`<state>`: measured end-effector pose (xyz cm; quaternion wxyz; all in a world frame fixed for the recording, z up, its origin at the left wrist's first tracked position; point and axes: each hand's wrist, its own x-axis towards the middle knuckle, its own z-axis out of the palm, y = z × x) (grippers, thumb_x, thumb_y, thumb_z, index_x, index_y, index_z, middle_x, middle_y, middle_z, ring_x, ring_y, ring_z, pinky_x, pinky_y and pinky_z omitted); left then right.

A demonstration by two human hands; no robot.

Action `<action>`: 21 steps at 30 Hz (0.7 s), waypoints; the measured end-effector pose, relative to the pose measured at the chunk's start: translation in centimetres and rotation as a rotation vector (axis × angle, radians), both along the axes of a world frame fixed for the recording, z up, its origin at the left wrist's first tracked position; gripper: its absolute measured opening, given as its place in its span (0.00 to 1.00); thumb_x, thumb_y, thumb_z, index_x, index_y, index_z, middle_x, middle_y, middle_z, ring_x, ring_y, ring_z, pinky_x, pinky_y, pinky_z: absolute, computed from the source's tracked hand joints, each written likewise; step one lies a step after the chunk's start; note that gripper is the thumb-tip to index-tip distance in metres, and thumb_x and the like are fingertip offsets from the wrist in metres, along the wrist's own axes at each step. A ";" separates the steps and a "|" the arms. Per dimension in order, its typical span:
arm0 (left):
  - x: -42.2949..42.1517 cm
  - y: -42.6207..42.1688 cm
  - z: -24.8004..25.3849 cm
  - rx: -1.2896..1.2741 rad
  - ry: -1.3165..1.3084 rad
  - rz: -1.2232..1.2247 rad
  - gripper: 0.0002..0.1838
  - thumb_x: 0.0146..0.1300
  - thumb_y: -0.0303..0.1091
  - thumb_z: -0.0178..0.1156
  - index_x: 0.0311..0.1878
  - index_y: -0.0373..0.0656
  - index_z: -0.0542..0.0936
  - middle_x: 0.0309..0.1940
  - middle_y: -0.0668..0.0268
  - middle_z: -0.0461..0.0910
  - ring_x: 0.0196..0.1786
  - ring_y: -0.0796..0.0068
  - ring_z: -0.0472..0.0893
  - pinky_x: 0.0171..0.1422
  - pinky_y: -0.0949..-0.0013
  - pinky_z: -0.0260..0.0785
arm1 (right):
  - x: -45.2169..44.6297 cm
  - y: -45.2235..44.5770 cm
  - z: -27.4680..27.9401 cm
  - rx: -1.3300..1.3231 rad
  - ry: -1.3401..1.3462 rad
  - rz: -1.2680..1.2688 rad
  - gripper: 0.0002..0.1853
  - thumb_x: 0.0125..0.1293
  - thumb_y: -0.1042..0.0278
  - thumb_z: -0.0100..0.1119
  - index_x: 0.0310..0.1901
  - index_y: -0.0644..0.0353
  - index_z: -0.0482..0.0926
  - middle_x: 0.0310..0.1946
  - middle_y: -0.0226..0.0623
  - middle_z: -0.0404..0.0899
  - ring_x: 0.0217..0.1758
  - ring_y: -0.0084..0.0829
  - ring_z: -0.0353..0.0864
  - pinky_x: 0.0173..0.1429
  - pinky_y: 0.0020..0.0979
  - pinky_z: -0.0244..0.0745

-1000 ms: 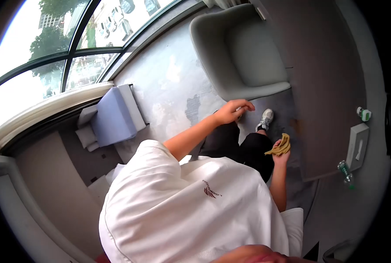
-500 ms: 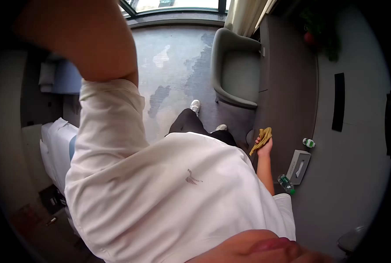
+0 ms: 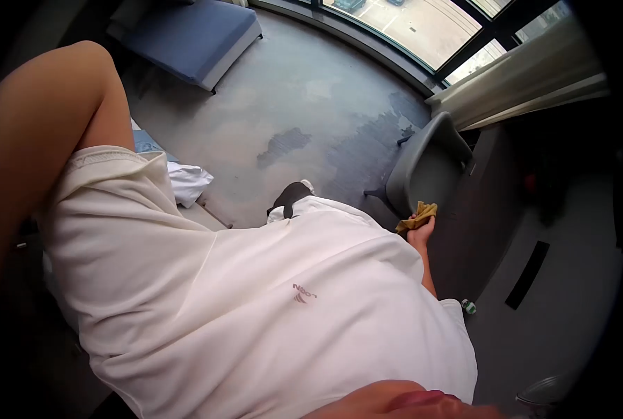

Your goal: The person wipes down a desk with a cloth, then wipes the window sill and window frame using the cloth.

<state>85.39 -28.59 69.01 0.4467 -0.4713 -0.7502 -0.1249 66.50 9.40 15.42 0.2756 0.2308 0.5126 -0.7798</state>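
Note:
My right hand (image 3: 422, 233) is closed round a crumpled yellow-brown cloth (image 3: 419, 216), held out past my right side near the grey chair (image 3: 430, 171). Folds of the cloth stick out beyond the fingers. On the left, my left arm is raised with the elbow bent high in the view. Its forearm runs down into the dark left edge, so my left hand is out of sight.
A blue bench (image 3: 192, 38) stands ahead on the left, on the patchy grey floor (image 3: 241, 112). White bedding (image 3: 189, 183) lies at my left. Window (image 3: 413, 28) and curtain (image 3: 528, 73) are ahead right. A dark counter (image 3: 475, 216) runs along the right, with a small green-white bottle (image 3: 469, 306).
My view has turned left, bringing the blue bench and more window into sight. My left elbow has shifted left. The cloth stays in my right hand; the tissue box is out of sight.

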 end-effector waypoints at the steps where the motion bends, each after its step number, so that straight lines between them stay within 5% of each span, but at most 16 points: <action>1: 1.1 -1.4 -0.4 0.010 -0.003 0.024 0.11 0.69 0.18 0.51 0.51 0.36 0.78 0.41 0.61 0.83 0.44 0.72 0.83 0.49 0.71 0.73 | -0.4 -2.6 0.5 0.008 -0.008 0.022 0.19 0.78 0.49 0.43 0.55 0.55 0.75 0.39 0.34 0.78 0.36 0.32 0.77 0.42 0.34 0.76; 5: 4.4 -6.3 -1.8 0.023 0.013 0.045 0.11 0.68 0.18 0.52 0.51 0.37 0.78 0.40 0.61 0.83 0.43 0.72 0.82 0.47 0.71 0.72 | -1.0 -12.0 2.0 -0.090 0.066 0.145 0.22 0.78 0.50 0.37 0.59 0.53 0.76 0.46 0.34 0.81 0.35 0.33 0.76 0.40 0.34 0.76; 21: 13.6 -17.7 -4.5 0.209 0.103 0.310 0.10 0.66 0.20 0.56 0.49 0.39 0.79 0.37 0.63 0.82 0.38 0.73 0.81 0.42 0.71 0.69 | -6.4 -38.5 4.2 -0.286 -0.041 0.726 0.26 0.73 0.40 0.42 0.57 0.48 0.79 0.47 0.33 0.82 0.38 0.39 0.79 0.45 0.42 0.75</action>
